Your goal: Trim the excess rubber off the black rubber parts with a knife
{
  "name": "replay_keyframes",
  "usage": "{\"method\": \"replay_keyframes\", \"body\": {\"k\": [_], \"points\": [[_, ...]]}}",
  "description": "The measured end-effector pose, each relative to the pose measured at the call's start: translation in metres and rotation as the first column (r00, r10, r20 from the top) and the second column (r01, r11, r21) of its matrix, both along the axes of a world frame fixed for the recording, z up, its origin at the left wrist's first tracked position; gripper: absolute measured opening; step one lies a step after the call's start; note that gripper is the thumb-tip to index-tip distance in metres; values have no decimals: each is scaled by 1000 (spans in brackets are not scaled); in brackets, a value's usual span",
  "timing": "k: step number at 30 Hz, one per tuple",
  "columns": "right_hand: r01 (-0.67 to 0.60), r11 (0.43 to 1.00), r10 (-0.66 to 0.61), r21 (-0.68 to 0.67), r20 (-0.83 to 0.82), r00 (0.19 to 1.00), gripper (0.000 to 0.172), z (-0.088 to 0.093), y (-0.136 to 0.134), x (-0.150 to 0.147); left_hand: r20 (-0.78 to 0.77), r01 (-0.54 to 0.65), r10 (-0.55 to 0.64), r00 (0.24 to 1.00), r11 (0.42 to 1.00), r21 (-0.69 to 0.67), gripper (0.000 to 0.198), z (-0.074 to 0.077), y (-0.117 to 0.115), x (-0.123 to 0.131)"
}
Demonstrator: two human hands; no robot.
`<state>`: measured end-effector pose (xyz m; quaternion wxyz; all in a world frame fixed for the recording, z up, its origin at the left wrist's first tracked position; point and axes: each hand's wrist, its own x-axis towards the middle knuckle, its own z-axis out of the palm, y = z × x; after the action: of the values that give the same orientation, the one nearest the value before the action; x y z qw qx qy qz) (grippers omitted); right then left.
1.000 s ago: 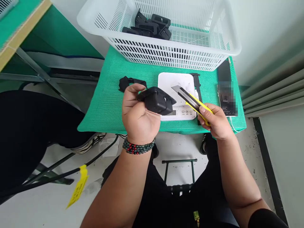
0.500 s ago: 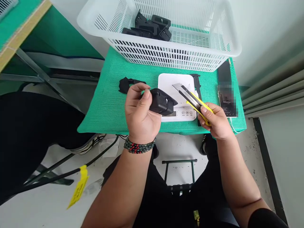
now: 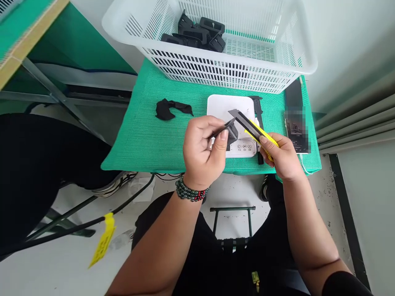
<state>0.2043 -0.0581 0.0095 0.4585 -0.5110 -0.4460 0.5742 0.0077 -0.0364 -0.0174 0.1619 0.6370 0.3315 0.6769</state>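
My left hand (image 3: 203,154) is closed around a black plastic part (image 3: 228,130), mostly hidden behind my fingers, held just above the front of a white scale (image 3: 222,106). My right hand (image 3: 279,158) grips a yellow utility knife (image 3: 254,130) with its blade extended. The blade tip meets the black part's upper edge. A black scrap (image 3: 169,109) lies on the green mat (image 3: 145,123) to the left of my hands.
A white slatted basket (image 3: 216,65) with several black parts (image 3: 197,33) stands at the back of the small table. A phone (image 3: 296,123) and a black caliper (image 3: 258,113) lie right of the scale. A person in black sits at the left.
My left hand has turned the black part and carried it right, over the scale's front. The knife blade now touches the part; before, it hovered apart from it.
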Motion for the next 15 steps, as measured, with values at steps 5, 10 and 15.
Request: {"method": "replay_keyframes", "body": {"k": [5, 10, 15], "points": [[46, 999, -46, 15, 23, 999, 57, 2, 0, 2, 24, -60, 59, 998, 997, 42, 15, 3, 0, -1], [-68, 997, 70, 24, -76, 995, 53, 4, -4, -1, -10, -68, 69, 998, 996, 51, 17, 1, -1, -4], [40, 999, -40, 4, 125, 991, 58, -3, 2, 1, -11, -57, 58, 998, 997, 47, 19, 1, -9, -6]]}}
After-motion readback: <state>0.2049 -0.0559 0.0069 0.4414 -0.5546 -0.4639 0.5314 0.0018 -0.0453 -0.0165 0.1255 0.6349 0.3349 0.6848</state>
